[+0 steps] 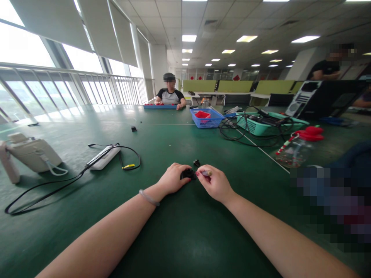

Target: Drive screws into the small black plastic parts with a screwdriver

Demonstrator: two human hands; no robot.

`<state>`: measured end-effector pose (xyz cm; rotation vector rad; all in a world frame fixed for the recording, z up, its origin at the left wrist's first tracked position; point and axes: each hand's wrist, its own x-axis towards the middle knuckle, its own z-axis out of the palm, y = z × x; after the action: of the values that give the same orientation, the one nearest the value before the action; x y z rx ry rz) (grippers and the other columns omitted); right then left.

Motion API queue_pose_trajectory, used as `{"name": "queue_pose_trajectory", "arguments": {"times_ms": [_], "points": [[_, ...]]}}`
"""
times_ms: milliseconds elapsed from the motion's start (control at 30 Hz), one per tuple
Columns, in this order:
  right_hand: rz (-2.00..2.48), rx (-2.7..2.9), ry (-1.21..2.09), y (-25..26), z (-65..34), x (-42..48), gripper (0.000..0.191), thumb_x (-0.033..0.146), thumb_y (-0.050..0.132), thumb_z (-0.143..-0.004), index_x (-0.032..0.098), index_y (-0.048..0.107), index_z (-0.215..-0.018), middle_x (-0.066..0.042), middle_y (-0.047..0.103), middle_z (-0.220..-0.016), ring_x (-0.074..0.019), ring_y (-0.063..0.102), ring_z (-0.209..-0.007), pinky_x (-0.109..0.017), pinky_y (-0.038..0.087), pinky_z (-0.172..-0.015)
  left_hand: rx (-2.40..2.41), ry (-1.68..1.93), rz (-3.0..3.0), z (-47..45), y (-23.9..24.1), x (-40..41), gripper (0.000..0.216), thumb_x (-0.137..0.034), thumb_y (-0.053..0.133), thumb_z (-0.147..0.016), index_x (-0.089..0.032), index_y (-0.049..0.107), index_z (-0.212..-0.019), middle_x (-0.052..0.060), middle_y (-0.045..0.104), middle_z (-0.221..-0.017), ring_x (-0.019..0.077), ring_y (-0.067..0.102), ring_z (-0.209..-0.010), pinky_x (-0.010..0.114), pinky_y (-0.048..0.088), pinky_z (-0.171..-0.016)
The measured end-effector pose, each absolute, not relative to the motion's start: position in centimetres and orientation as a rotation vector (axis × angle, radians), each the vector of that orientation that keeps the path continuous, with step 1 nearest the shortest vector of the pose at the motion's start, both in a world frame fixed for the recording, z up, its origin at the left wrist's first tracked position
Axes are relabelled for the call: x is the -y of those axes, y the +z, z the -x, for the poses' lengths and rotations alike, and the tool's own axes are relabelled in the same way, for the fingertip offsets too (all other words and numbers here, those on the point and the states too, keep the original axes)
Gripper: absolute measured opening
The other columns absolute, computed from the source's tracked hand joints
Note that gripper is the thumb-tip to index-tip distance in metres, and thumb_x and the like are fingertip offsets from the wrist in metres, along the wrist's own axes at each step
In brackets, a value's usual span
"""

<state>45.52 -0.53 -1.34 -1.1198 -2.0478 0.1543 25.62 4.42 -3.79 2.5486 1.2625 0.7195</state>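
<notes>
My left hand (173, 178) rests on the green table (185, 239) with its fingers curled around a small black part (188, 173). My right hand (215, 183) is closed on a thin pen-like tool (206, 173) whose tip points at that black part. The two hands almost touch. A second small black piece (196, 162) lies on the table just beyond them. A pale band circles my left wrist.
A white power strip (103, 157) with a black cable lies to the left, beside a beige device (31, 153). Blue basket (206, 117), teal tray (262, 124) with cables and a red-lidded bottle (298, 148) stand right. A person sits at the far end.
</notes>
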Motion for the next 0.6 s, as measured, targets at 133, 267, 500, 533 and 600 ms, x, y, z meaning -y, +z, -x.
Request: {"name": "queue_pose_trajectory", "arguments": {"times_ms": [133, 267, 500, 533, 600], "points": [[1.115, 2.045, 0.173, -1.32, -45.51, 0.55, 0.019, 0.03, 0.048, -0.093, 0.02, 0.061, -0.083, -0.002, 0.06, -0.076, -0.0136, 0.053, -0.062, -0.025, 0.039, -0.06, -1.262, 0.721, -2.548, -25.63, -3.77, -4.4, 0.043, -0.036, 0.066, -0.079, -0.024, 0.061, -0.12, 0.005, 0.069, -0.112, 0.0258, 0.056, -0.11, 0.038, 0.045, -0.098], [1.132, 2.047, 0.179, -1.28, -45.47, 0.56, 0.02, 0.03, 0.047, -0.093, 0.02, 0.061, -0.083, -0.002, 0.06, -0.075, -0.0134, 0.053, -0.061, -0.025, 0.038, -0.059, -1.253, 0.722, -2.548, -25.63, -3.69, -4.32, 0.042, -0.035, 0.066, -0.079, -0.024, 0.061, -0.119, 0.005, 0.068, -0.113, 0.026, 0.056, -0.11, 0.039, 0.045, -0.098], [1.133, 2.056, 0.18, -1.25, -45.46, 0.6, 0.021, 0.031, 0.047, -0.094, 0.02, 0.061, -0.083, -0.001, 0.059, -0.075, -0.0131, 0.052, -0.061, -0.025, 0.038, -0.059, -1.258, 0.727, -2.548, -25.64, -3.61, -4.29, 0.041, -0.035, 0.066, -0.079, -0.025, 0.061, -0.119, 0.005, 0.069, -0.113, 0.0257, 0.057, -0.11, 0.038, 0.045, -0.098], [1.132, 2.057, 0.182, -1.25, -45.46, 0.61, 0.021, 0.031, 0.047, -0.094, 0.02, 0.061, -0.083, -0.001, 0.059, -0.075, -0.0131, 0.051, -0.061, -0.025, 0.038, -0.059, -1.259, 0.726, -2.548, -25.64, -3.6, -4.29, 0.041, -0.035, 0.066, -0.079, -0.025, 0.061, -0.119, 0.004, 0.069, -0.113, 0.0258, 0.057, -0.11, 0.039, 0.045, -0.098], [1.132, 2.061, 0.183, -1.24, -45.45, 0.62, 0.021, 0.031, 0.047, -0.094, 0.021, 0.061, -0.083, -0.001, 0.058, -0.074, -0.0131, 0.051, -0.06, -0.025, 0.038, -0.058, -1.262, 0.724, -2.548, -25.63, -3.6, -4.29, 0.042, -0.035, 0.066, -0.079, -0.025, 0.061, -0.119, 0.005, 0.069, -0.112, 0.0259, 0.057, -0.11, 0.039, 0.045, -0.098]]}}
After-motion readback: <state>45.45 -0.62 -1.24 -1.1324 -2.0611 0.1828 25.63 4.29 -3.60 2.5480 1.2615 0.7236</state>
